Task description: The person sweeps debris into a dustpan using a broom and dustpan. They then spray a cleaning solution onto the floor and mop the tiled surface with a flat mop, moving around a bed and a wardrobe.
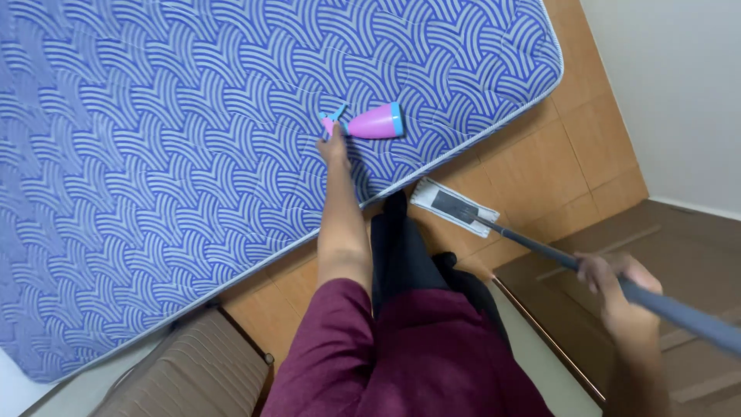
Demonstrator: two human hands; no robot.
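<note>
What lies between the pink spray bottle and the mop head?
Head view: only patterned mattress and its piped edge, then bare floor tile, separate the pink spray bottle from the mop head.

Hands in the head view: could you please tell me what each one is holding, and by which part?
Right hand grips the mop by its handle; left hand touches the pink spray bottle at its nozzle end.

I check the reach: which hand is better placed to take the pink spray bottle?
Left. The left hand already touches the pink spray bottle on the mattress; the right hand grips the mop handle.
</note>
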